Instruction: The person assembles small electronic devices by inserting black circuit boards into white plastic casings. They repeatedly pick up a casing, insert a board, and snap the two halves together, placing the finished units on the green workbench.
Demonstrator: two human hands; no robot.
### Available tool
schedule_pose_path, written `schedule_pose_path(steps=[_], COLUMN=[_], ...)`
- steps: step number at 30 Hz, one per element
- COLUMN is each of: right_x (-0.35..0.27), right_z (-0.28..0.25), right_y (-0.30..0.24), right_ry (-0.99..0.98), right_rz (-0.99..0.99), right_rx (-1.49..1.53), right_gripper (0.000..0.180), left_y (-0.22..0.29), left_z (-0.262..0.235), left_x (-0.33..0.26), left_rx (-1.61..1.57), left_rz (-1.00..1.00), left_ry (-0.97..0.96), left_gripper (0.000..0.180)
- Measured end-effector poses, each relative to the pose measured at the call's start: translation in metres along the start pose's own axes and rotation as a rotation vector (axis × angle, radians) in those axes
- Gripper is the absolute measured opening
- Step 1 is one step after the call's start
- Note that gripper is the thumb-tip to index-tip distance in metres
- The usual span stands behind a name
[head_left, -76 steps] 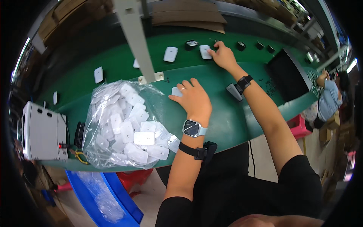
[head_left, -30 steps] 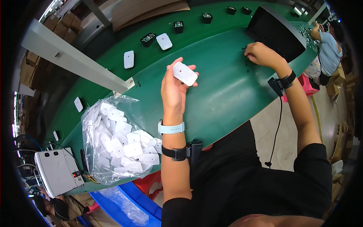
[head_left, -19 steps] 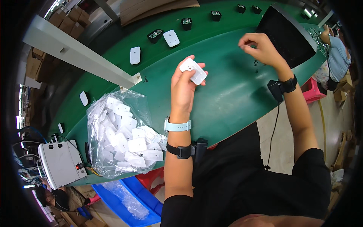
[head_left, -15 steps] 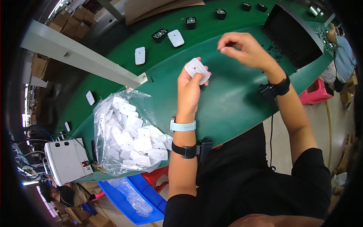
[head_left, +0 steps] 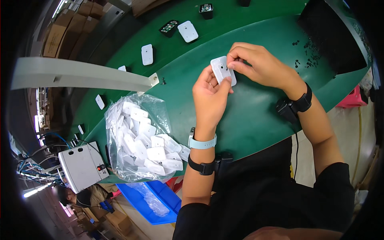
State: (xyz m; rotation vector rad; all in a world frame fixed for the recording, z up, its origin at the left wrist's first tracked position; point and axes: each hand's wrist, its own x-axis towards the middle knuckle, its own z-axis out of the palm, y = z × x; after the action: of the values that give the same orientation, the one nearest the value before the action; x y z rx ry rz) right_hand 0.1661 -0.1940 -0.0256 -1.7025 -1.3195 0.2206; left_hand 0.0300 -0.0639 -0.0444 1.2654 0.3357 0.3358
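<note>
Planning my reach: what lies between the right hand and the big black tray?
Scattered small black pieces lie on the green tabletop between the right hand and the black tray, as the head view shows.

The plate [head_left: 221, 73] hides part of the left hand [head_left: 211, 95]. The dark speck [head_left: 227, 69] at the right hand [head_left: 262, 66] is too small to identify. The post [head_left: 86, 74] partly hides a white piece [head_left: 122, 68]. The upper edge crops a black housing [head_left: 245, 2]. Folds of the bag [head_left: 160, 108] obscure some contents [head_left: 156, 153].
</note>
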Motion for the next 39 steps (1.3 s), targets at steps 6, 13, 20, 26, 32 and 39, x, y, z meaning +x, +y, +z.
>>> schedule_pose_path(steps=[6,13,20,26,32,39], right_x=[0.000,-0.001,-0.003,-0.005,-0.002,0.081], right_z=[0.010,0.010,0.004,0.011,0.022,0.009], right_y=[0.003,0.004,-0.004,-0.002,0.002,-0.001], right_ry=[0.115,0.155,0.098,0.106,0.024,-0.006], right_rz=[-0.230,-0.318,0.050,0.251,0.312,0.165], right_rx=[-0.157,-0.182,0.133,0.549,0.693,0.459], right_gripper=[0.011,0.015,0.016,0.019,0.019,0.022], left_y=[0.002,0.004,0.004,0.002,-0.006,0.001], left_z=[0.005,0.007,0.002,0.008,-0.008,-0.006], left_x=[-0.004,-0.006,-0.007,-0.003,-0.001,0.002], left_rx=[0.042,0.058,0.147,-0.069,-0.072,-0.228], left_rz=[0.021,0.032,0.080,0.067,-0.003,0.193], left_ry=[0.019,0.046,0.009,0.094,0.017,0.309], left_gripper=[0.035,0.032,0.028,0.020,0.018,0.018])
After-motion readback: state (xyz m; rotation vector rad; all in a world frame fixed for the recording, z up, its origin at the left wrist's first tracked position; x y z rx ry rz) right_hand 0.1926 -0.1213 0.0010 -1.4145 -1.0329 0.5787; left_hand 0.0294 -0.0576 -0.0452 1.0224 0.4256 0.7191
